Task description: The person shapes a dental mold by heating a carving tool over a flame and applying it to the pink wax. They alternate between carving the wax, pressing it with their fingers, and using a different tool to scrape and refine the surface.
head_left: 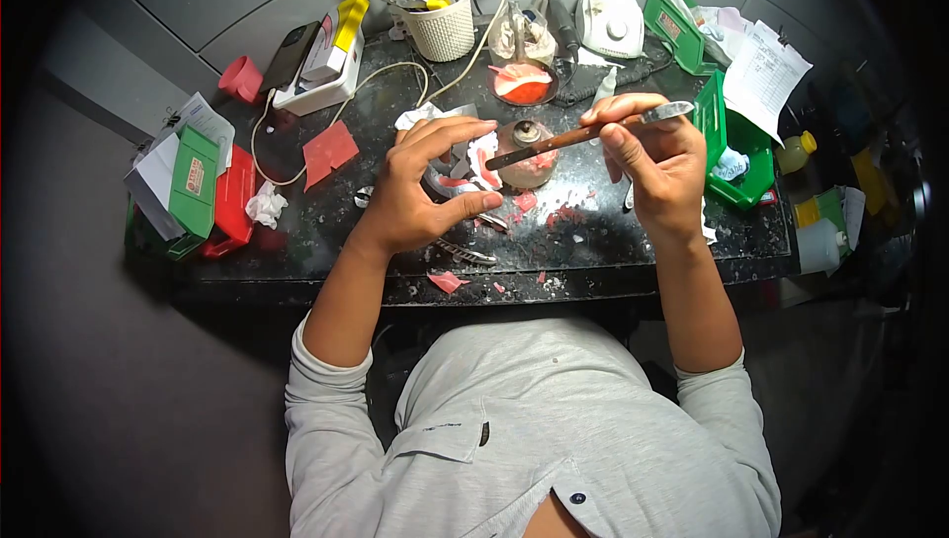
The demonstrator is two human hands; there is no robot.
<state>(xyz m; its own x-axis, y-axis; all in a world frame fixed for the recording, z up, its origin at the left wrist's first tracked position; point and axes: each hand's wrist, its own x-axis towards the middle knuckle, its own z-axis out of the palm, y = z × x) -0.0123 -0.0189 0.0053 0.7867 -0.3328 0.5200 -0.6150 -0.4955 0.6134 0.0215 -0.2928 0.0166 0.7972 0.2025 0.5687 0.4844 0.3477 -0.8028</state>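
My left hand (410, 182) is curled round a white dental cast (491, 143) with pink wax on it, thumb and fingers at its sides. In my right hand (657, 167), a wax knife (559, 141) with a brown wooden handle is pinched between thumb and fingers. Its dark tip points left and overlaps the pink wax on the cast; the broad metal end sticks out past my knuckles. Just behind the knife stands a glass spirit lamp (534, 170), partly covered by it. A metal tool (465, 253) lies below my left hand.
A dish of red wax (524, 90) sits behind the lamp. Pink wax scraps (448, 282) and a wax sheet (329, 154) lie on the black bench (366, 271). Green bins (741, 177) stand right, more bins (198, 182) left. A tool basket (442, 29) and white device (611, 19) are behind.
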